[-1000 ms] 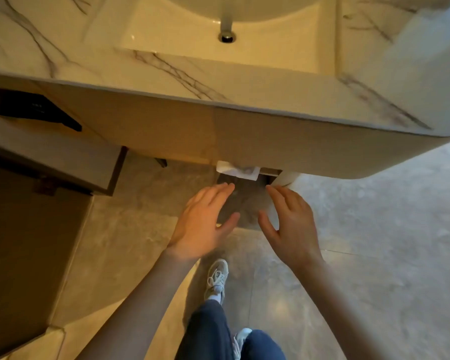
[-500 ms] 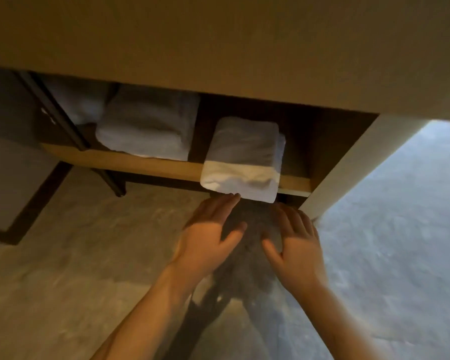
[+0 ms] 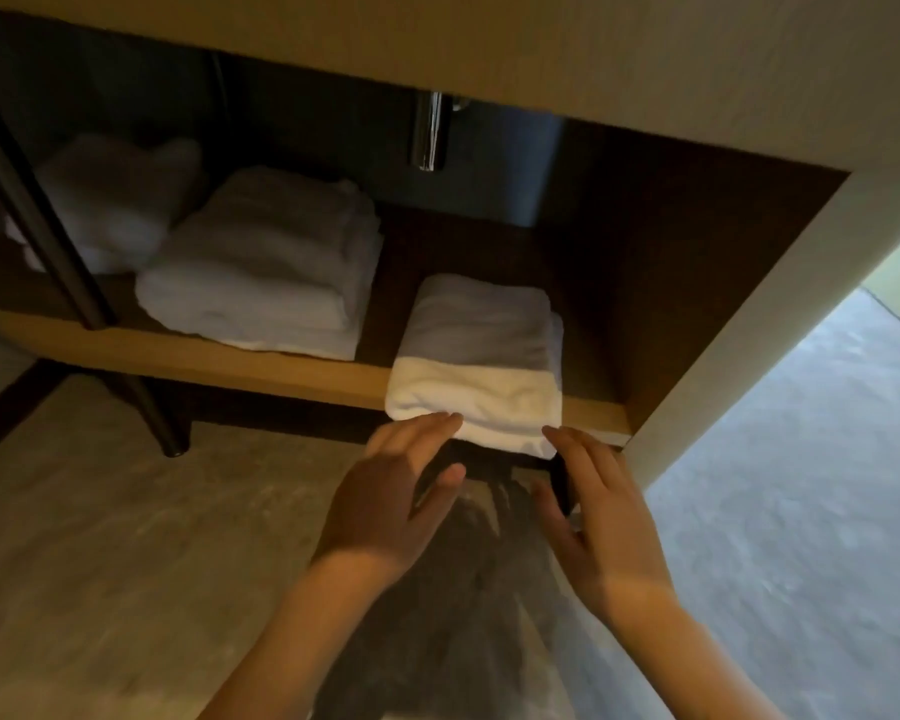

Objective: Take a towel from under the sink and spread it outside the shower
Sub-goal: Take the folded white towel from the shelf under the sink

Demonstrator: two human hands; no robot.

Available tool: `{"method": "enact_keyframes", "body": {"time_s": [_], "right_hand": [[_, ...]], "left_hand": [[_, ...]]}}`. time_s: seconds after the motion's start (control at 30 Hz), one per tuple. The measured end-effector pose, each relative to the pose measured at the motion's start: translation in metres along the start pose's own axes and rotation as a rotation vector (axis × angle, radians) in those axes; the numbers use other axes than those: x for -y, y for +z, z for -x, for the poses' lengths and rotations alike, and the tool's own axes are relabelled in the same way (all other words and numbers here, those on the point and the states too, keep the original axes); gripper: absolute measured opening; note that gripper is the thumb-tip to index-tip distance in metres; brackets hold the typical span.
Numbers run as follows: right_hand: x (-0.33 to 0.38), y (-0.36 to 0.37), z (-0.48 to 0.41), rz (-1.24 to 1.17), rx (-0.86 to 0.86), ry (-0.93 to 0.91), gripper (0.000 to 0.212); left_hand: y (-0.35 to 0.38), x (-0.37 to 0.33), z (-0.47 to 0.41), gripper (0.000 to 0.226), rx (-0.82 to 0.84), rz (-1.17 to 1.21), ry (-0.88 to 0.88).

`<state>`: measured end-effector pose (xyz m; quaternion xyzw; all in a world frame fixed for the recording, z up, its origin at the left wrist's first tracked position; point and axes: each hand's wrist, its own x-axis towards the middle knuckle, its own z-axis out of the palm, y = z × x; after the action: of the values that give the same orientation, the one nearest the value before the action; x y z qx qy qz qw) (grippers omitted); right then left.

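A folded white towel lies on the wooden shelf under the sink, its front edge hanging slightly over the shelf lip. My left hand is open, with its fingertips touching the towel's front left corner. My right hand is open too, fingers spread, with the fingertips at the towel's front right corner. Neither hand has closed on the towel.
A thicker stack of folded white towels sits to the left on the same shelf, with a crumpled one behind it. A chrome drain pipe hangs above. A dark metal leg crosses at left. The cabinet's side panel stands at right.
The view has dropped from the sink top to below the counter, so the shelf and towels are now visible. Both hands have reached forward to the towel's front edge.
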<state>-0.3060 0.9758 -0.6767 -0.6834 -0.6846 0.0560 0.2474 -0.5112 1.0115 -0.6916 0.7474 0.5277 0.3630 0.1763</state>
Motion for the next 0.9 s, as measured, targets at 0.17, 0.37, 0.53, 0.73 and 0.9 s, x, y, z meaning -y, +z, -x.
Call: {"method": "enact_keyframes", "body": {"time_s": [0.17, 0.37, 0.53, 0.73, 0.9], "right_hand": [[-0.002, 0.005, -0.034, -0.114, -0.034, -0.014, 0.054], [-0.006, 0.026, -0.068, -0.231, -0.010, 0.149, 0.051], [-0.013, 0.038, -0.075, -0.397, 0.016, 0.243, 0.036], [-0.022, 0.032, -0.055, -0.513, 0.027, 0.283, 0.031], [-0.031, 0.027, -0.025, -0.580, 0.059, 0.252, 0.027]], "left_hand": [[0.004, 0.010, -0.026, 0.038, -0.250, 0.113, 0.159], [0.017, 0.020, -0.053, 0.037, -0.194, 0.058, -0.169], [0.033, 0.018, -0.052, 0.032, -0.154, 0.249, -0.286], [0.032, 0.005, -0.029, 0.027, -0.200, 0.306, -0.284], [0.030, -0.001, -0.002, 0.015, -0.208, 0.411, -0.289]]}}
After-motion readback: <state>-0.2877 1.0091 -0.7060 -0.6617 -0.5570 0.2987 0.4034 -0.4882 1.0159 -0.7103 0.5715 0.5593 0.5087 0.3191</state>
